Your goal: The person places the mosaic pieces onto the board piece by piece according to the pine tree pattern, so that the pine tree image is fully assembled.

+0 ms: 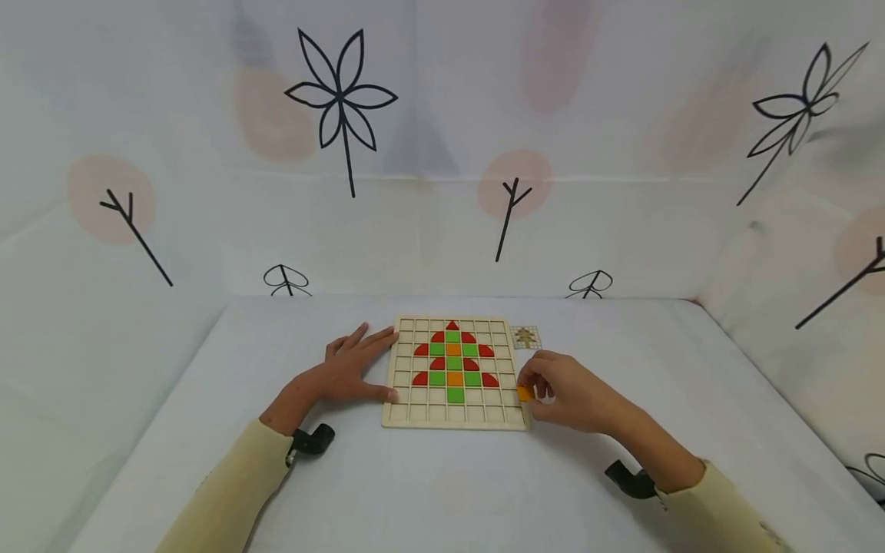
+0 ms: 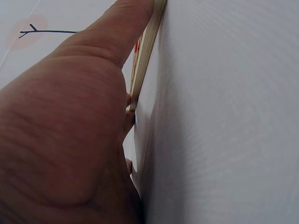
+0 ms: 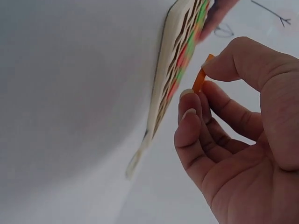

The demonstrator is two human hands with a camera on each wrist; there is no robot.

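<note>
A square wooden grid board (image 1: 422, 415) lies on the table, its cells partly filled with red, green and orange tiles in a tree shape. My left hand (image 1: 349, 369) is spread along the board's left side, thumb and fingertips touching its edge. In the left wrist view the thumb (image 2: 128, 28) lies against the board's rim (image 2: 148, 56). Over the board's right edge, my right hand (image 1: 570, 392) pinches an orange tile (image 1: 525, 393) between thumb and fingers. The right wrist view shows this orange tile (image 3: 201, 77) on edge, held apart from the board (image 3: 161, 84).
A small pattern card (image 1: 525, 338) with a tree picture lies flat beside the board's upper right corner. White cloth (image 1: 442, 491) covers the table. A cloth wall (image 1: 442, 238) with printed flowers and twigs stands behind and at both sides.
</note>
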